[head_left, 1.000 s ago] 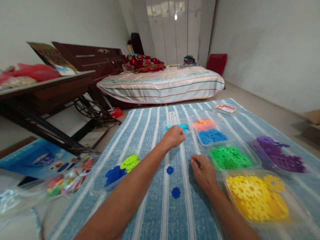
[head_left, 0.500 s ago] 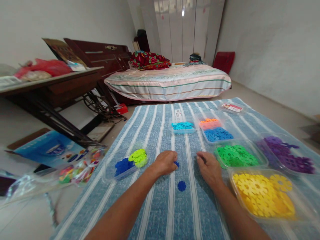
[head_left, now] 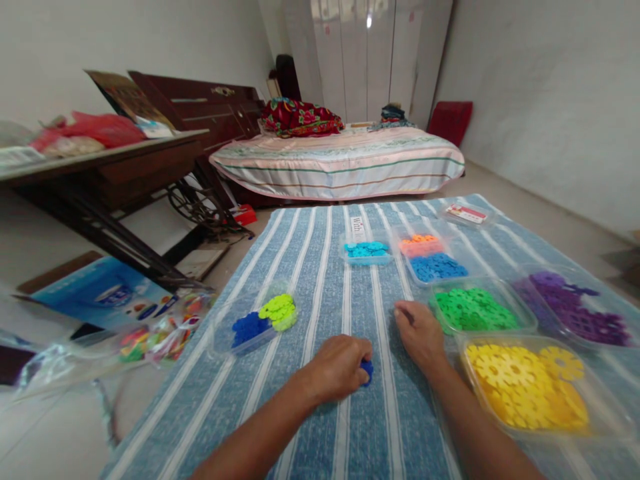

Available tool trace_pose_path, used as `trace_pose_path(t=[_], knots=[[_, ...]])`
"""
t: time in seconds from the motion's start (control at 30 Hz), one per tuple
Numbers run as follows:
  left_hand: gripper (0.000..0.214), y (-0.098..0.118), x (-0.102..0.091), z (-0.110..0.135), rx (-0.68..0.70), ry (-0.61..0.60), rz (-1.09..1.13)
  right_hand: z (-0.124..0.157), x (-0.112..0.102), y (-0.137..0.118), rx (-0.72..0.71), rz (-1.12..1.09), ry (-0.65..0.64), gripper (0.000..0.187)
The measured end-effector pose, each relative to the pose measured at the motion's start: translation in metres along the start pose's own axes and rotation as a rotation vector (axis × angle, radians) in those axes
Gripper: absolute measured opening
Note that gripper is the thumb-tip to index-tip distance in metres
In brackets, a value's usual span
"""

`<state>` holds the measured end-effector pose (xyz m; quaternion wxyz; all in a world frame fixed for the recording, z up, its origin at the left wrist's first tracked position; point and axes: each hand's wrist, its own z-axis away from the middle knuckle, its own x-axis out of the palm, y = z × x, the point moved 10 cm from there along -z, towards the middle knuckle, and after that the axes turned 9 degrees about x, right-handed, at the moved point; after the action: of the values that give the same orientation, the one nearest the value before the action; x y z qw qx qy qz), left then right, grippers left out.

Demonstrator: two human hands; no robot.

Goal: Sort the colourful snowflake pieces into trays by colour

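Observation:
My left hand (head_left: 343, 367) is closed low over the striped cloth, with a dark blue snowflake disc (head_left: 367, 372) at its fingertips. Whether one or two discs are there cannot be told. My right hand (head_left: 421, 333) rests on the cloth beside the green pieces, its fingers curled inward; the inside of that hand is hidden. To the left of my left hand, a clear plastic tray (head_left: 220, 333) holds dark blue discs (head_left: 249, 327) and lime-yellow discs (head_left: 278, 311).
Clear boxes at the right hold green discs (head_left: 477, 309), yellow discs (head_left: 520, 383) and purple discs (head_left: 575, 310). Farther back lie light blue discs (head_left: 367, 249), blue discs (head_left: 437, 267) and orange discs (head_left: 419, 240). A lidded box (head_left: 466, 213) sits at the far right edge.
My left hand has moved toward me and slightly right, onto the spot where a loose dark blue disc lay. My right hand has stayed nearly in place.

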<state>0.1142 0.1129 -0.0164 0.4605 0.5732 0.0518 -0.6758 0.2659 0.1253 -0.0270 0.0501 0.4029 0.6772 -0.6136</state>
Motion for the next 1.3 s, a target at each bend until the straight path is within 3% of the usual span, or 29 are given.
trace_pose_path(t=[0.17,0.33,0.6,0.67,0.77,0.9,1.0,1.13,1.3], knots=[[0.01,0.007,-0.001,0.008,0.047,0.018,-0.09,0.0,0.0,0.0,-0.002,-0.002,0.002,0.029],[0.02,0.004,-0.001,0.01,0.017,0.076,-0.073,0.001,0.001,0.002,-0.004,-0.008,0.002,0.03],[0.003,-0.005,-0.002,0.02,-0.029,0.159,0.14,0.001,0.005,0.005,0.006,0.016,-0.029,0.033],[0.003,-0.01,-0.012,0.029,-0.04,0.206,0.195,0.002,0.004,0.005,0.002,0.014,-0.026,0.033],[0.007,-0.028,-0.043,0.049,-0.102,0.318,0.231,0.003,0.004,0.007,0.005,0.0,-0.027,0.033],[0.014,-0.065,-0.094,0.081,-0.219,0.512,0.202,0.002,0.005,0.009,0.026,-0.004,-0.042,0.035],[0.018,-0.093,-0.118,0.1,-0.297,0.573,0.131,0.002,0.005,0.009,0.035,0.005,-0.046,0.037],[0.015,-0.124,-0.131,0.116,-0.46,0.505,-0.1,0.002,0.005,0.007,0.029,0.012,-0.046,0.038],[0.009,-0.15,-0.119,0.111,-0.568,0.205,-0.337,0.002,0.005,0.009,0.034,0.019,-0.045,0.037]])
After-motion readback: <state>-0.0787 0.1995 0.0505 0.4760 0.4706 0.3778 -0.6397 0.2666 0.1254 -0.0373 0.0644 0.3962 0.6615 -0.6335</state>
